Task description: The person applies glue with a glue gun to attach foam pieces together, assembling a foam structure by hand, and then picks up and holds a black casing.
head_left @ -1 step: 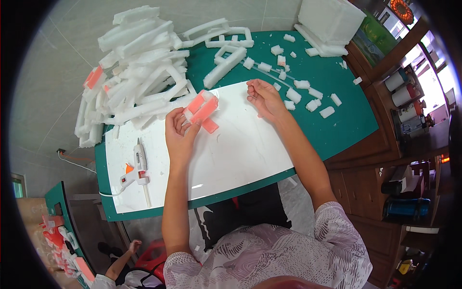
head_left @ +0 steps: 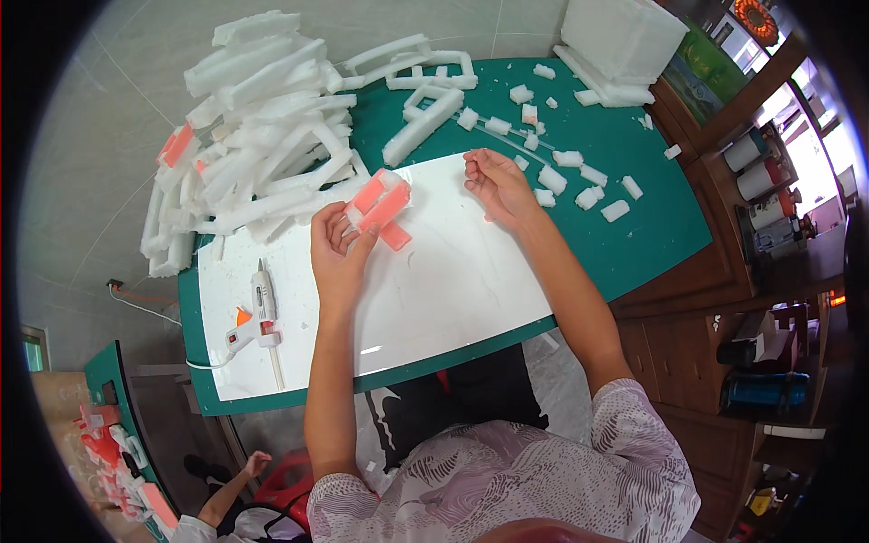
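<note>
My left hand (head_left: 340,249) is closed on a pink-and-white foam piece (head_left: 385,206), holding it over the white board (head_left: 444,299). A short pink strip (head_left: 396,237) shows just under that piece; whether it is joined to it I cannot tell. Apart from it, over the board's far right part, my right hand (head_left: 502,185) has its fingers curled in and the fingertips pinched together. Anything between them is too small or hidden to make out. To the left of my left forearm, a white glue gun (head_left: 262,312) with an orange trigger and a glue stick lies on the board.
White foam strips and frames (head_left: 262,136) are piled high at the far left. Small foam blocks (head_left: 568,159) lie scattered on the green table (head_left: 643,226). A large white foam block (head_left: 625,41) stands at the far right. Another person's hand (head_left: 258,463) shows at the lower left.
</note>
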`<state>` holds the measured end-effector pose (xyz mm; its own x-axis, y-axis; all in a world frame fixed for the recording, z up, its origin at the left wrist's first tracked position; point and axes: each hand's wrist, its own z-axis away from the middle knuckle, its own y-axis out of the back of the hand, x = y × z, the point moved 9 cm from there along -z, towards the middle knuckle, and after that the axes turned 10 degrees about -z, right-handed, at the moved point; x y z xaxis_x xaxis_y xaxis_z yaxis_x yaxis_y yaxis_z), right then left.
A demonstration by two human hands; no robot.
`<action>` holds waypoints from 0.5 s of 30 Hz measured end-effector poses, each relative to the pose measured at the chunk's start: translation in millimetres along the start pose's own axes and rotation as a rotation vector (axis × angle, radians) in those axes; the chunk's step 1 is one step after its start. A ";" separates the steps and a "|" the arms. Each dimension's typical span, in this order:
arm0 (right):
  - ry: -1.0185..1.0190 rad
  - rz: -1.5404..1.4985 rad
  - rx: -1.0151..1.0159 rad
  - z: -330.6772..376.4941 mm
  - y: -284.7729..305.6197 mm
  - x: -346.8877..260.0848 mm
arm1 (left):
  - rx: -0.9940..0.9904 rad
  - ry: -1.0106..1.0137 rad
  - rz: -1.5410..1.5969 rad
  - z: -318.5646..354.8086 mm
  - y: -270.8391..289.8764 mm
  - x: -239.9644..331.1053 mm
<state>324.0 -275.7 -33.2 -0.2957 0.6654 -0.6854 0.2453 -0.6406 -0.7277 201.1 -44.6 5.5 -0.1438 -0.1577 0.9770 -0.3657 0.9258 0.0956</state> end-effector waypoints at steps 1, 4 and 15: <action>0.002 -0.012 -0.020 -1.4 2.3 0.8 | 0.000 -0.001 -0.005 0.0 0.0 0.1; 0.000 -0.032 -0.051 -2.5 5.3 1.4 | -0.003 -0.002 0.004 0.2 -0.7 0.3; -0.002 0.001 -0.025 1.6 -3.8 -0.8 | 0.000 0.008 -0.003 1.0 -0.7 3.0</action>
<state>321.8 -274.4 -29.8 -0.2972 0.6640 -0.6861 0.2683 -0.6315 -0.7274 200.0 -46.1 8.2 -0.1356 -0.1577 0.9781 -0.3658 0.9255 0.0985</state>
